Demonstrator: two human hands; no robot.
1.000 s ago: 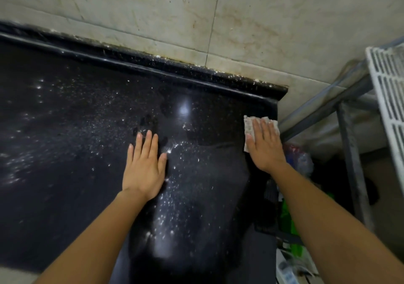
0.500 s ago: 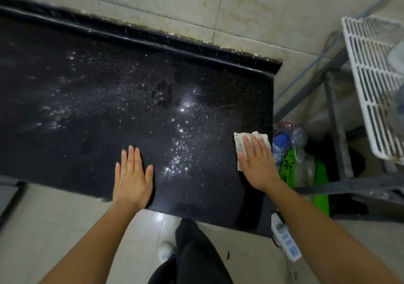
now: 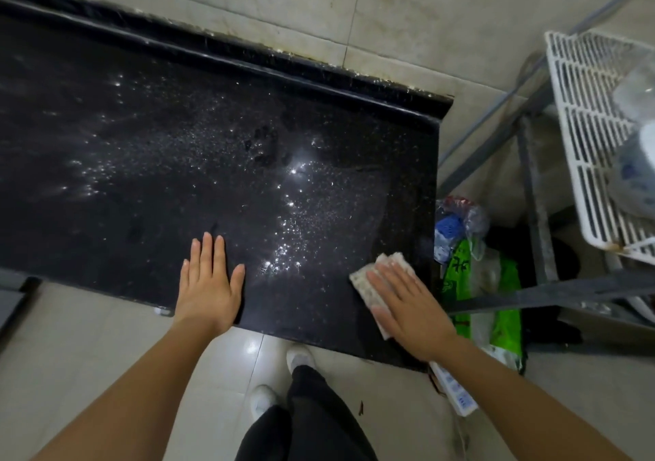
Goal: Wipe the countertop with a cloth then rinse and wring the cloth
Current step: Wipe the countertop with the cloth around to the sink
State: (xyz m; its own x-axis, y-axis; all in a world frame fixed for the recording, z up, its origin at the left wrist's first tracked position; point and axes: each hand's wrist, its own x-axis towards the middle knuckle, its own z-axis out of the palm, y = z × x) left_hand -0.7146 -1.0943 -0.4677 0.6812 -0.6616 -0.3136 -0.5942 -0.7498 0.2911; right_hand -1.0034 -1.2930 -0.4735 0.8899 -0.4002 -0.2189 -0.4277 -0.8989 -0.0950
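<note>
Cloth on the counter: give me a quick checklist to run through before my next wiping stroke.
1. Cloth flat under the right hand: ok, straight fingers press it on the countertop.
2. Left hand out of the cloth's way: ok, it rests flat, apart from the cloth.
3. Surface wiped dry: not ok, water droplets glitter between the hands.
4. Cloth kept on the countertop: ok, though it sits near the front right corner.
5. Cloth clean enough to go on: cannot tell, the hand hides most of it.
6. Tap for rinsing within reach: cannot tell, none in view.
</note>
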